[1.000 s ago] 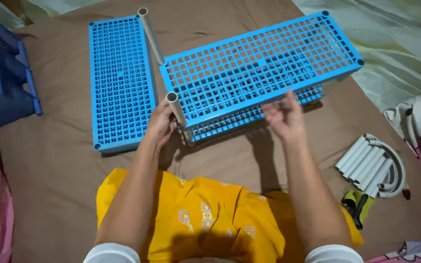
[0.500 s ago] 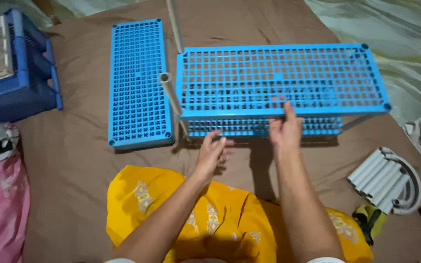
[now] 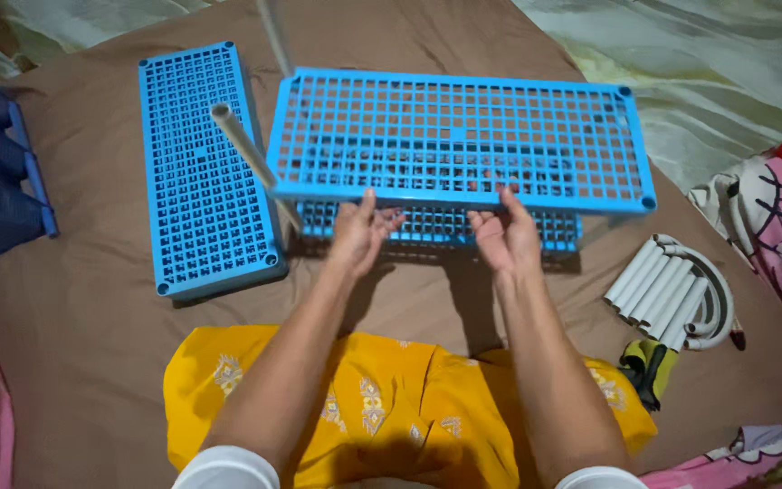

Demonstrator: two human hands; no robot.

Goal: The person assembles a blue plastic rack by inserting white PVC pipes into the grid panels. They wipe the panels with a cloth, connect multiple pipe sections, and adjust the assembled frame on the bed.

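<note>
shelf panel, blue plastic grid, is raised over a second panel on brown cloth; its near edge is met by left hand and right hand, fingers loosely spread, grip unclear; grey tube partly hidden

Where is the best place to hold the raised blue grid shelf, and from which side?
Probably the near long rim of the raised blue grid shelf, from the person's side, one hand each side of the middle. It lies level and wide, and this edge is free; a grey tube occupies its left corner.
</note>
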